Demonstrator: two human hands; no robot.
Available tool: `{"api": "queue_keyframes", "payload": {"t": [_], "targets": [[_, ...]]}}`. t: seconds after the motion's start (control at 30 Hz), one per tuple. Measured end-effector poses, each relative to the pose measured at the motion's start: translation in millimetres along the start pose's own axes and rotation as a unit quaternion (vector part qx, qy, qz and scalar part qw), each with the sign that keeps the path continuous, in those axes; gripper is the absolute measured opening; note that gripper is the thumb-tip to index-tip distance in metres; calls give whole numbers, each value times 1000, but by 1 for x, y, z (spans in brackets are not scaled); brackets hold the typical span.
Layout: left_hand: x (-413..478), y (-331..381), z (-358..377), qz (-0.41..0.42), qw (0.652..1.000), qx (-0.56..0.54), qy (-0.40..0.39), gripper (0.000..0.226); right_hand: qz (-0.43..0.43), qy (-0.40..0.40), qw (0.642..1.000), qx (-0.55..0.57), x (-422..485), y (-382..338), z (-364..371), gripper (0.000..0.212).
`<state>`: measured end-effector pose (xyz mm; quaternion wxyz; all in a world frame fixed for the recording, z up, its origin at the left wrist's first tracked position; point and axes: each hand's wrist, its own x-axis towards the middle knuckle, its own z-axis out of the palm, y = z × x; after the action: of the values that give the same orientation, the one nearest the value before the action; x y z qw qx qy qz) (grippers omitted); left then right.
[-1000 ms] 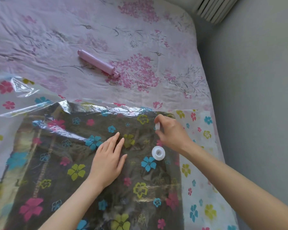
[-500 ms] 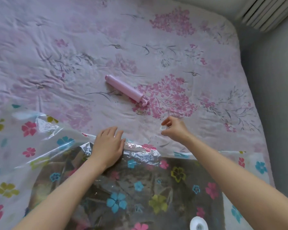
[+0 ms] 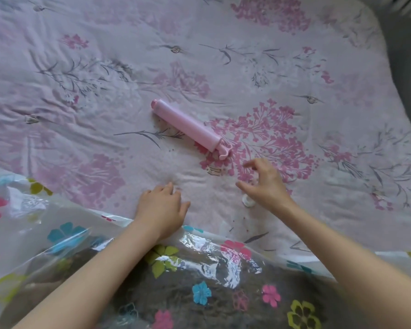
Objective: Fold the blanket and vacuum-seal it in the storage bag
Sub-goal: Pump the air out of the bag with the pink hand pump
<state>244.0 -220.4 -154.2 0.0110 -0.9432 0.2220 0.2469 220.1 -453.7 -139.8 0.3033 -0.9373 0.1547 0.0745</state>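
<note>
Both hands lie open on the bed, the left hand (image 3: 161, 207) flat, the right hand (image 3: 266, 184) spread above a small white cap (image 3: 247, 201), near the pink pump (image 3: 188, 125).

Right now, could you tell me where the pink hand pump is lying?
In the head view, the pump lies mid-frame on the flowered bedsheet, just beyond the right hand.

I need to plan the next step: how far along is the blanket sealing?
Done: the dark blanket lies inside the clear flower-printed storage bag. In hand: nothing; the small white cap lies on the bedsheet beneath the open right hand, and the left hand rests there. Left: the pink hand pump lies untouched.
</note>
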Motion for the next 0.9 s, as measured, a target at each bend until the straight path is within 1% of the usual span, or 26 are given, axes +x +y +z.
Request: {"api": "queue_keyframes", "payload": {"t": [0.03,0.1,0.13,0.2,0.23,0.27,0.37,0.47,0.53,0.6,0.67,0.77,0.83,0.87,0.9], "targets": [[1,0,1,-2,1000,-1,-8,50,-30,3,1000,-4,10,-8,-1,56],[2,1,0,-5,1000,4,-18,53,-77,-28,996,-25,31,-25,1,78],[3,1,-1,-4,1000,10,-19,54,-89,-54,993,-47,41,-32,5,86],[3,2,-2,-2,999,24,-26,55,-92,-100,985,-111,57,-41,18,92],[3,1,-2,-2,999,26,-32,56,-87,-107,982,-132,61,-43,26,91],[4,0,-1,-1,999,24,-38,57,-84,-96,983,-133,64,-44,33,88],[7,0,2,-2,998,19,-56,61,-93,-18,988,-124,64,-45,45,74],[11,1,1,-6,997,34,-70,66,-99,25,986,-130,59,-49,44,63],[14,1,1,-8,996,38,-81,67,-76,12,994,-81,50,-60,35,61],[17,1,2,-17,995,36,-87,67,-37,-25,999,30,39,-72,20,55],[17,3,0,-23,995,31,-93,67,5,-67,991,117,25,-82,1,49],[16,6,-5,-46,991,12,-123,65,46,-101,979,170,-4,-89,-34,42],[3,10,-17,-53,989,-4,-141,58,62,-96,972,206,-39,-88,-70,40],[-5,10,-20,-53,990,-2,-134,54,75,-88,969,219,-58,-85,-86,38],[-13,11,-25,-53,992,0,-111,50,89,-80,966,229,-75,-81,-102,37]]}}
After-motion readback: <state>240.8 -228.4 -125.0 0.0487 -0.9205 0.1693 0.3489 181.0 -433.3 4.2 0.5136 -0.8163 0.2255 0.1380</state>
